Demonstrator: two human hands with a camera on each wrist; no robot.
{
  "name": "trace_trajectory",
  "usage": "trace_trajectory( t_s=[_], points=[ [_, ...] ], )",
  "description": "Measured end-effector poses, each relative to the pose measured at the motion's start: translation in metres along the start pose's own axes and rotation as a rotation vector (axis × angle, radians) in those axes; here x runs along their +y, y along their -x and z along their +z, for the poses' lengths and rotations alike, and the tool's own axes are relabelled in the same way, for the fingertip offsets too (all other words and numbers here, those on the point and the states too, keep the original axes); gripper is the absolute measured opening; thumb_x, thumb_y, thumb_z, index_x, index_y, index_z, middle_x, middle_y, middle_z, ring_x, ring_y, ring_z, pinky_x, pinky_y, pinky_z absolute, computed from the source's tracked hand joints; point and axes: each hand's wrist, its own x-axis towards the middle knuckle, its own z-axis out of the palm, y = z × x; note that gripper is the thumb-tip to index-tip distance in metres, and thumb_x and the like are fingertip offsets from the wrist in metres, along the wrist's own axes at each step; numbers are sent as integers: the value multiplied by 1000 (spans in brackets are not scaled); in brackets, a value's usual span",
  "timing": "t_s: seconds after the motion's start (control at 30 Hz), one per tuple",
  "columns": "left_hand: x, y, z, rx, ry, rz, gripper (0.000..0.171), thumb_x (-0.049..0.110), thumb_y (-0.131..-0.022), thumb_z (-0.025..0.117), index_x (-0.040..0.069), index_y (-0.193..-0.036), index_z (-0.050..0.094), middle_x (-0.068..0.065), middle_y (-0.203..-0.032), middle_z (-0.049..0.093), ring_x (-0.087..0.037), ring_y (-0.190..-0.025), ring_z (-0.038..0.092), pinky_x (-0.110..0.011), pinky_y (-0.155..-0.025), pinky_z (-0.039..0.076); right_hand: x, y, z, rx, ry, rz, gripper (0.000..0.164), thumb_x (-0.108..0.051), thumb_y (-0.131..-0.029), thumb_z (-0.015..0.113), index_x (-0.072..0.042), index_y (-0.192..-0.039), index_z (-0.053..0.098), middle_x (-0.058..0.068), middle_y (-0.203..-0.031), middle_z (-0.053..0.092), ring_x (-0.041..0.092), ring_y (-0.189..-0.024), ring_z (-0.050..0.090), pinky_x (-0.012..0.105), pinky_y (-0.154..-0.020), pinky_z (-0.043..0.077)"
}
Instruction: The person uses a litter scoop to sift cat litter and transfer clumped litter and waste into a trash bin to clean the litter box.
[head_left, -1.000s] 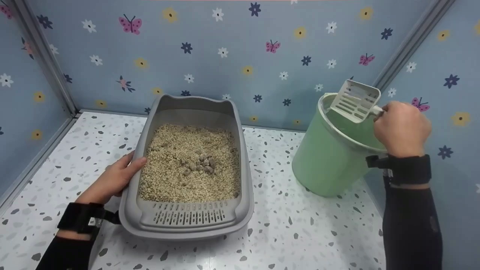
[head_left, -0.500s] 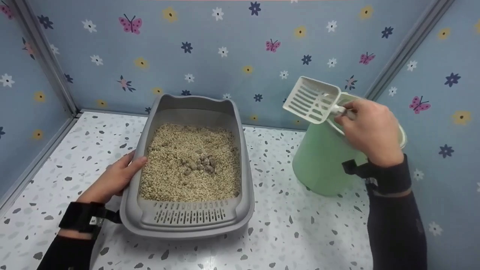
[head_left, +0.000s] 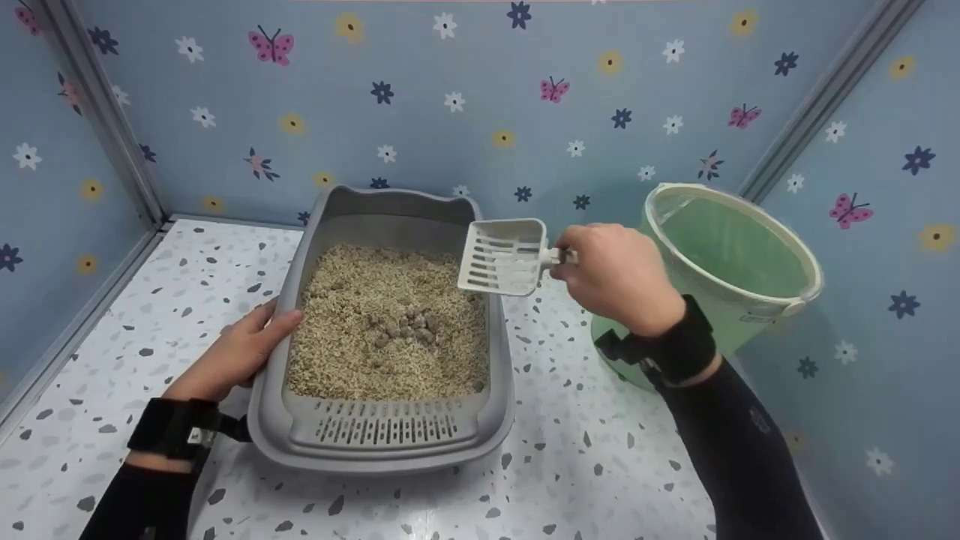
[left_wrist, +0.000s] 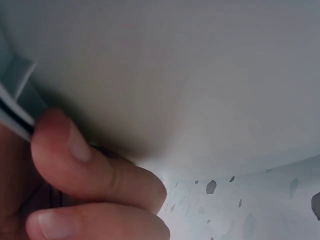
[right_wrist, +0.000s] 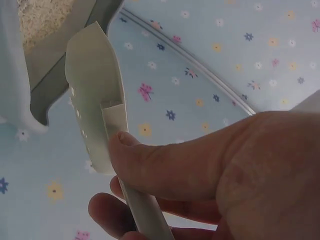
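Note:
A grey litter box (head_left: 382,439) holds tan pellet litter (head_left: 360,367) with a small heap of greyish clumps (head_left: 412,327) near its middle. My left hand (head_left: 238,351) grips the box's left rim, thumb on top; in the left wrist view its curled fingers (left_wrist: 115,180) lie under the rim against the outer wall. My right hand (head_left: 619,274) holds a white slotted litter scoop (head_left: 504,256) by its handle. The scoop's head overlaps the box's right rim in the head view, and no clump shows in it. In the right wrist view the thumb presses along the handle (right_wrist: 145,210).
A pale green bin (head_left: 750,251) with a cream rim stands to the right, partly behind the right forearm. Blue floral panels (head_left: 420,60) close off the back and both sides. Speckled white tabletop (head_left: 555,450) shows between box and bin.
My right hand has carried the scoop leftward from over the bin to the litter box's right rim. The left hand keeps its grip on the box. The head view has shifted slightly.

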Motion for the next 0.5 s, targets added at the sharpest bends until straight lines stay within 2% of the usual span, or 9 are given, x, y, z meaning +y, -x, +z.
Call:
trace_trajectory(
  t_s=[0.07, 0.13, 0.2, 0.3, 0.4, 0.5],
  points=[
    [0, 0, 0, -1, -2, -1, 87, 63, -116, 47, 23, -182, 8, -10, -88, 66, -12, -54, 55, -29, -46, 50, -9, -6, 9, -28, 29, -38, 13, -23, -97, 85, -10, -99, 83, 7, -89, 77, 33, -80, 73, 56, -64, 60],
    [-1, 0, -1, 1, -4, -1, 87, 63, -116, 47, 22, -182, 9, -10, -89, 67, -11, -54, 56, -29, -45, 50, -18, -12, 19, -59, 62, -75, 15, -24, -96, 85, -11, -91, 80, 7, -82, 73, 34, -76, 71, 58, -61, 59],
    [-1, -1, -1, 4, -6, -1, 86, 62, -116, 48, 22, -182, 9, -11, -90, 67, -12, -55, 56, -29, -46, 49, -25, -18, 28, -89, 95, -121, 22, -24, -96, 84, -13, -81, 73, 5, -74, 67, 33, -70, 68, 58, -57, 57],
    [-1, 0, -1, 6, -5, -7, 87, 63, -116, 48, 21, -182, 8, -14, -95, 68, -14, -59, 61, -31, -47, 52, -35, -26, 42, -142, 159, -184, 38, -18, -95, 79, -17, -67, 53, 0, -63, 50, 28, -59, 58, 53, -49, 51],
    [-1, 0, -1, 4, 0, -8, 88, 62, -116, 48, 20, -182, 7, -18, -104, 70, -19, -66, 69, -35, -51, 59, -46, -34, 54, -208, 238, -228, 47, -8, -91, 71, -20, -65, 34, -4, -61, 32, 21, -55, 42, 43, -45, 39],
    [-1, -1, -1, 3, 6, -7, 88, 62, -116, 48, 20, -182, 8, -19, -105, 70, -21, -69, 71, -37, -52, 61, -58, -39, 61, -258, 321, -267, 47, -1, -84, 66, -21, -66, 28, -5, -61, 26, 17, -55, 34, 37, -45, 30]
  ],
)
